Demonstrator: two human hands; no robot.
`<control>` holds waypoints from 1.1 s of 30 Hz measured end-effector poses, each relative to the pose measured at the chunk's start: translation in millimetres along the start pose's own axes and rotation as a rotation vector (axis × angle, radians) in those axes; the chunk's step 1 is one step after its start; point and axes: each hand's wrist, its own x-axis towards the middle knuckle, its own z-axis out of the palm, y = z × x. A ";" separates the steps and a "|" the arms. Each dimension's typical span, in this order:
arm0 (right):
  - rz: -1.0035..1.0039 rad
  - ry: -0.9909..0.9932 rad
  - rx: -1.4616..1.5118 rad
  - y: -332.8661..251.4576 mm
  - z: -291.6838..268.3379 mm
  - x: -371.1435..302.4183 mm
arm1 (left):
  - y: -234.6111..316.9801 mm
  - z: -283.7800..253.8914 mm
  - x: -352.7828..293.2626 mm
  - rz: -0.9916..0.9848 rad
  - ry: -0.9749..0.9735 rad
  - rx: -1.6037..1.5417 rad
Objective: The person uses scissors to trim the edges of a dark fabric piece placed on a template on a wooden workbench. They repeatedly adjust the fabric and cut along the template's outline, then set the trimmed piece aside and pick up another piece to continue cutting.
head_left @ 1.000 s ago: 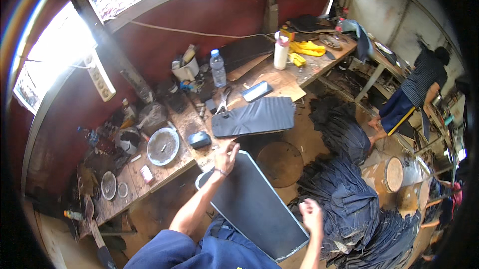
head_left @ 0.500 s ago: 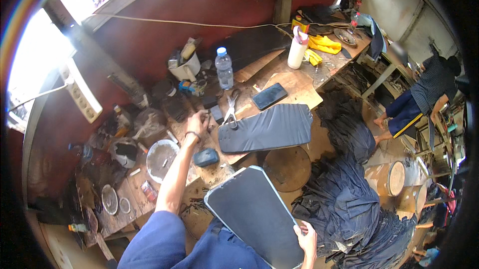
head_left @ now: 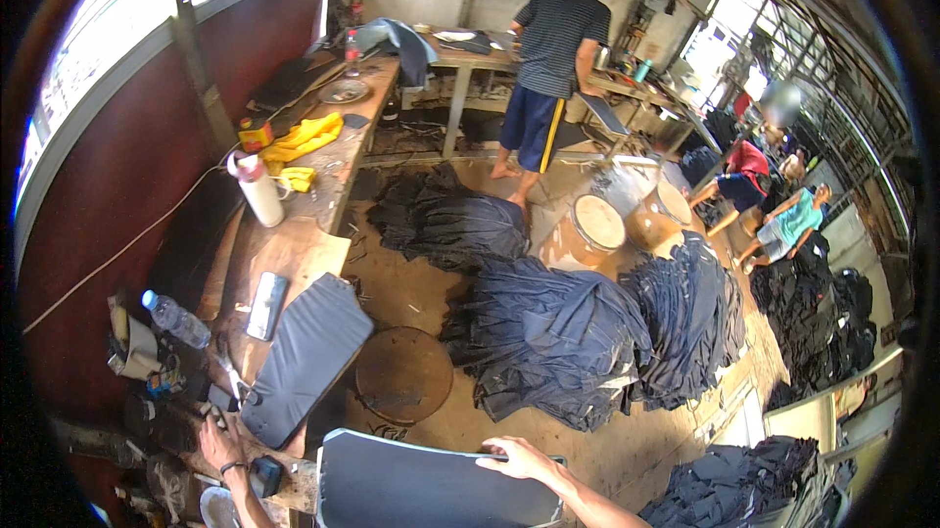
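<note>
My right hand (head_left: 516, 459) grips the long edge of a flat dark panel (head_left: 421, 489) with a light rim, low in the picture and partly cut off by its lower edge. My left hand (head_left: 221, 442) is at the workbench with its fingers bent around something small that I cannot make out. Beside it lie a small dark blue box (head_left: 265, 476) and a black covered pad (head_left: 308, 357). A pair of scissors (head_left: 233, 376) rests against the pad's left edge, and a phone (head_left: 265, 306) lies just beyond.
A water bottle (head_left: 178, 321), a white tumbler (head_left: 258, 193) and yellow cloth (head_left: 304, 139) are on the bench. A round stool (head_left: 403, 374) stands beside it. Piles of dark fabric (head_left: 558, 337) and two drums (head_left: 584, 234) occupy the floor. A co-worker (head_left: 558, 58) stands at the far bench; other people are farther right.
My view has swung right and up, so the bench appears farther left and more of the room shows. My right hand still grips the panel; my left hand remains beside the black pad.
</note>
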 end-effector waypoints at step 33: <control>0.118 0.129 0.229 297.8 -351.5 158.1 | 433.8 -31.8 -300.9 0.274 -0.228 0.141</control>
